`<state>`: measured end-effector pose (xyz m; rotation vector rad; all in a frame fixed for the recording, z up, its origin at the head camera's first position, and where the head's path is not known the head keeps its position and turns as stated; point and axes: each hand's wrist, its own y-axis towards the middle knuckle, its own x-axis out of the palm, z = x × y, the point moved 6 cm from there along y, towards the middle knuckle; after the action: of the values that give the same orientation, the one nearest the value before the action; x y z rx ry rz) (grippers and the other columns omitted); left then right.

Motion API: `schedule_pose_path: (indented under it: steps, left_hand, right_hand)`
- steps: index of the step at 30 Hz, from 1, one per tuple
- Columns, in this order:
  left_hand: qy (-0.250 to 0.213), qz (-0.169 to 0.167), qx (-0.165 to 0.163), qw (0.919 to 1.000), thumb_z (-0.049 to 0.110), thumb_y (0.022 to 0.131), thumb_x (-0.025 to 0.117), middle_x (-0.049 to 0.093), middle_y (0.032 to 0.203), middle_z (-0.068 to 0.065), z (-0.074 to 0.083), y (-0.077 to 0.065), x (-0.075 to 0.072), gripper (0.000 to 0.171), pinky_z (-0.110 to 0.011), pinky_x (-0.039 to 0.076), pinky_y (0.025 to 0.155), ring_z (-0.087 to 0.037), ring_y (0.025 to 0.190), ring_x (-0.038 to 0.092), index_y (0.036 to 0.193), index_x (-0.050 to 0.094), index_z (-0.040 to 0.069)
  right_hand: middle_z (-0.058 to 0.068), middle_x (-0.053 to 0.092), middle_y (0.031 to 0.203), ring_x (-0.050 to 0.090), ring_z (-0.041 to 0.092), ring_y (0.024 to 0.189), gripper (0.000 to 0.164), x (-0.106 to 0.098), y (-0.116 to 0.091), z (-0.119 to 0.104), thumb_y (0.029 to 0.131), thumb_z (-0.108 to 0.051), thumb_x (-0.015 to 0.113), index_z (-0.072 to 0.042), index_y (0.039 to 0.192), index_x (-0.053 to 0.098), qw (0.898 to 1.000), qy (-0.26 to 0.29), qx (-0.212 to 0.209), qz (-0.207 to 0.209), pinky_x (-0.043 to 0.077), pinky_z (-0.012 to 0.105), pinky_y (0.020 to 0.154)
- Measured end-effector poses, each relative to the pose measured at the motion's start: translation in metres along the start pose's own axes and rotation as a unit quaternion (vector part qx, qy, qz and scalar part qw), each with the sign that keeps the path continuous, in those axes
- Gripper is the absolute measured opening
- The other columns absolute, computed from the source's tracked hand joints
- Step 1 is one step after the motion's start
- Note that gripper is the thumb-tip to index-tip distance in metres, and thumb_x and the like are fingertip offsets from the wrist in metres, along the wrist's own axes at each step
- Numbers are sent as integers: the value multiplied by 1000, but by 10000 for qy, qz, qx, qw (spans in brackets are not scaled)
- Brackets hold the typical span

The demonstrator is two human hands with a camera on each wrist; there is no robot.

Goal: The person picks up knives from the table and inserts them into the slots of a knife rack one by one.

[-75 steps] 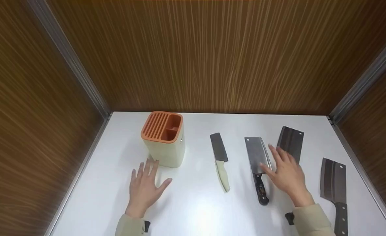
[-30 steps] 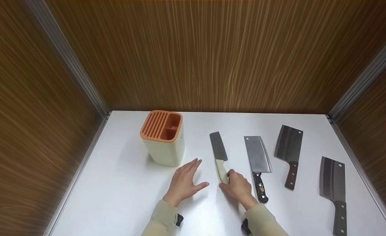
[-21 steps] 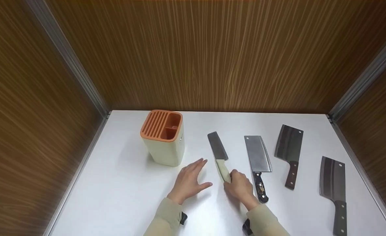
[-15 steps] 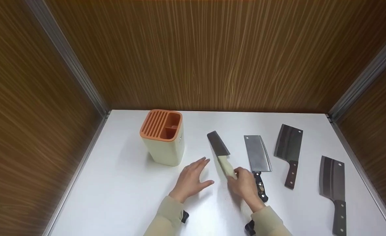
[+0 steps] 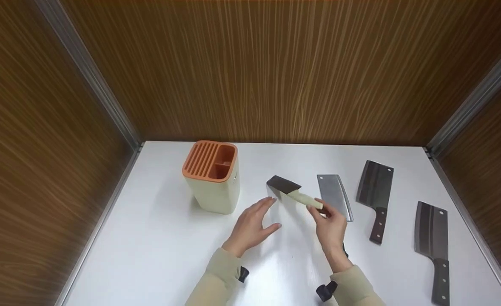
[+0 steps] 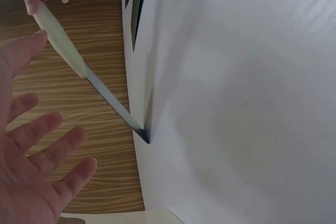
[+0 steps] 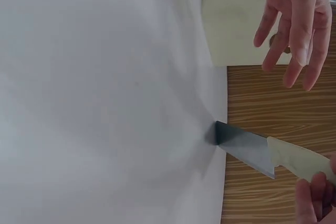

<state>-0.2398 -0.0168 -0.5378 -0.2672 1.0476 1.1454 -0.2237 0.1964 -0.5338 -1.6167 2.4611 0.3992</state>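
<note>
My right hand pinches the end of a knife's cream handle between thumb and fingers. The knife is tilted, its handle raised and its dark blade pointing down to the left; in the left wrist view the blade tip meets the white tabletop, or nearly so. With fingers spread, my left hand hovers left of the knife and holds nothing. Beyond it stands a cream knife block with an orange slotted top and two square compartments. The right wrist view shows the knife below my left hand.
A silver cleaver lies behind my right hand, which hides most of its handle. Further right lie a cleaver with a reddish-brown handle and one with a dark grey handle. Wood-patterned panels enclose the white table.
My right hand took hold of the knife lying flat, then raised its handle up and to the right. My left hand moved from before the block rightward toward the knife.
</note>
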Motion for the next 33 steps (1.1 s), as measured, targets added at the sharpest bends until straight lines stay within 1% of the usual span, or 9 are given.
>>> schedule_pose_path:
  steps: [2, 5, 8, 10, 12, 16, 22, 29, 33]
  left_hand:
    - [-29, 67, 50, 10000, 37, 90, 72, 50, 143, -10, 3, 4, -3, 65, -44, 41, 105, -24, 132, 47, 144, 48, 9]
    - [-67, 160, 121, 9998, 36, 90, 72, 51, 143, -10, 9, 9, -10, 64, -43, 42, 104, -23, 131, 48, 143, 49, 9]
    - [-177, 189, 105, 9996, 37, 90, 72, 50, 143, -9, 14, 15, -16, 64, -43, 42, 104, -22, 131, 48, 144, 48, 11]
    - [-308, 211, 66, 9993, 36, 90, 73, 50, 144, -7, 18, 19, -20, 64, -42, 42, 105, -22, 130, 49, 144, 49, 11]
    - [-443, 230, 8, 9988, 36, 89, 73, 49, 144, -5, 21, 23, -24, 64, -40, 42, 105, -21, 130, 49, 144, 49, 13]
    - [-786, 301, -129, 9964, 35, 88, 75, 49, 144, -2, 25, 29, -33, 65, -37, 41, 105, -18, 130, 49, 144, 48, 15]
    - [-1424, 368, -288, 9887, 31, 87, 77, 53, 138, 2, 33, 35, -43, 64, -37, 49, 96, -15, 120, 56, 143, 50, 16]
    - [-2038, 305, -348, 9779, 28, 88, 77, 55, 135, -1, 46, 43, -51, 60, -31, 49, 95, -17, 115, 57, 141, 51, 14]
    - [-2223, 413, -269, 9737, 25, 87, 77, 57, 132, 0, 52, 48, -53, 58, -30, 50, 92, -19, 113, 59, 138, 53, 13]
  right_hand:
    - [16, 63, 114, 61, 24, 108, 34, 0, 2, -6, 92, -15, 71, 3, 119, 66, 9996, 267, -91, 41, 50, 18, 87]
    - [14, 62, 118, 60, 21, 111, 32, 1, 5, -19, 93, -13, 69, 3, 121, 66, 9971, 653, -392, 46, 49, 22, 93]
    - [16, 63, 120, 62, 17, 108, 32, 3, 9, -32, 94, -7, 66, 6, 123, 64, 9907, 1168, -690, -35, 51, 24, 91]
    - [20, 62, 120, 64, 14, 105, 34, 4, 12, -38, 95, -5, 64, 8, 126, 61, 9854, 1510, -770, -139, 52, 26, 89]
    - [22, 61, 122, 64, 12, 104, 36, 5, 15, -45, 95, -5, 63, 8, 128, 59, 9822, 1663, -841, -238, 53, 28, 88]
    - [21, 61, 120, 65, 15, 103, 35, 4, 19, -58, 96, -6, 62, 7, 129, 59, 9807, 1619, -1011, -431, 54, 33, 86]
    - [16, 61, 115, 63, 27, 106, 32, 2, 25, -75, 97, -10, 61, 1, 128, 60, 9792, 1351, -1221, -891, 55, 35, 86]
    - [13, 60, 115, 63, 25, 104, 31, 4, 25, -91, 97, -12, 62, -2, 127, 62, 9754, 1090, -1316, -1394, 54, 31, 88]
    - [12, 59, 116, 62, 23, 102, 30, 7, 22, -100, 96, -9, 63, -2, 125, 62, 9730, 987, -1356, -1586, 54, 30, 88]
